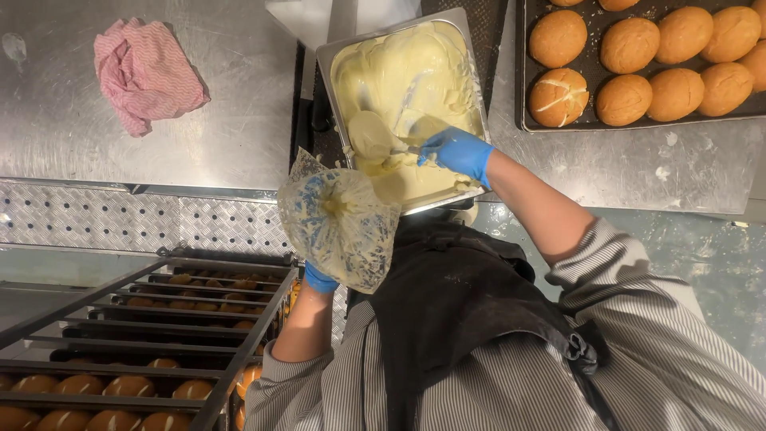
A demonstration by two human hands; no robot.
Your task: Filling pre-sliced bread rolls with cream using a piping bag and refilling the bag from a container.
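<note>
Landmark: the steel pan (331,60) of pale yellow cream (415,72). Far to its left, a crumpled pink cloth (146,73) lies on the steel counter (239,120). Below and left of the pan, a rack (144,319) holds trays of golden buns. Just off the pan's near left corner, my left hand (319,279), in a blue glove, is closed around the neck of a clear, cream-smeared piping bag (339,219), its wide mouth folded open upward. Over the pan's near edge, my right hand (457,152), also gloved, grips the handle of a scoop (371,136) loaded with thick, glossy cream. The scoop's long axis runs left–right, bowl pointing toward the bag, which lies down and left of it; my right hand is the nearer to the cream. Right of the pan, a dark tray (523,80) carries round browned buns (638,72).
</note>
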